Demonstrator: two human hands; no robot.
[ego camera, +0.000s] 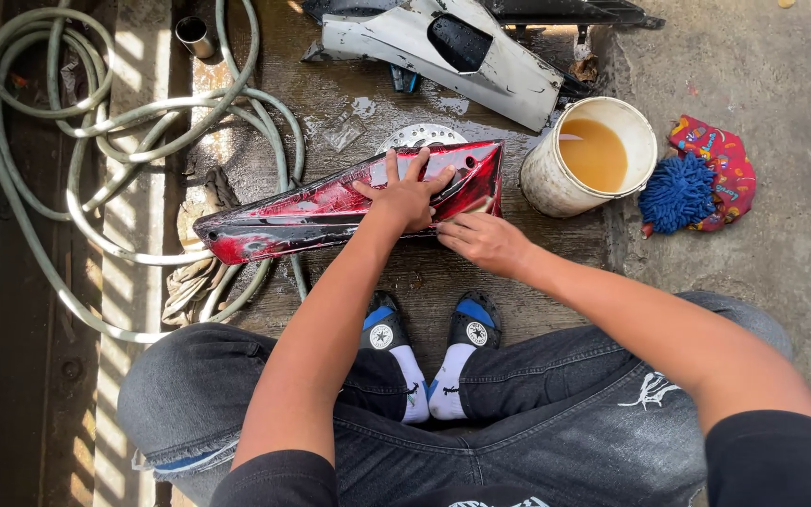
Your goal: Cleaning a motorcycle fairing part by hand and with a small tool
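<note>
Closest to the camera are the person's knees in dark jeans (518, 376), bent wide, with two feet in black sandals (429, 333) tucked between them on the wet ground. Just past the toes a long red panel (312, 207) stands on its edge, its pointed end aiming left. The left hand (407, 192) lies flat on the panel's right part with the fingers spread wide, gripping nothing. The right hand (481, 241) is loosely curled at the panel's lower right edge and touches it there; I cannot tell if it holds anything small. A white bucket (556, 178) of brown water sits just beside the panel's right tip. A blue mop mitt (676, 194) and a red cloth (720, 169) lie near the bucket. A green hose (96, 141) loops at the left, and its coils run under the panel's pointed end. A white panel (396, 42) lies farther back. Bare ground shows at the far right.
</note>
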